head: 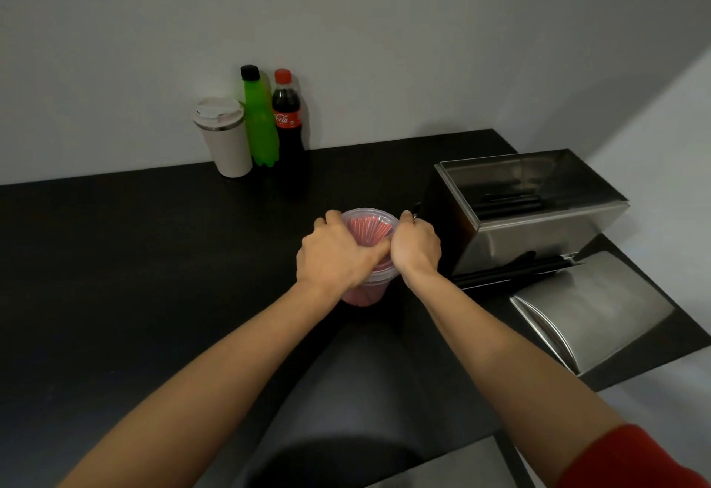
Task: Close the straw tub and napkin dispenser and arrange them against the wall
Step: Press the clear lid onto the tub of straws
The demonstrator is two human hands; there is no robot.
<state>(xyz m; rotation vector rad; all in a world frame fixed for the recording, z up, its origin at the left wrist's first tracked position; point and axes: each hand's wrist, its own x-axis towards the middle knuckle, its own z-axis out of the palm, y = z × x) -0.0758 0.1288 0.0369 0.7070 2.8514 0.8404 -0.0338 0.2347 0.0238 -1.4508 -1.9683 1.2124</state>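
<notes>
A clear plastic straw tub (370, 223) full of red straws stands on the black counter (134, 256), with a clear lid on top. My left hand (334, 253) covers the tub's left and near side, fingers curled over the lid rim. My right hand (415, 243) grips the right rim, thumb on the lid. The steel napkin dispenser (538, 214) stands just right of the tub with its top open. Its curved steel cover (592, 310) lies folded down toward the near right.
A white lidded travel cup (223, 137), a green bottle (259, 118) and a cola bottle (287, 118) stand together against the back wall. The counter ends at a corner wall on the right, close behind the dispenser.
</notes>
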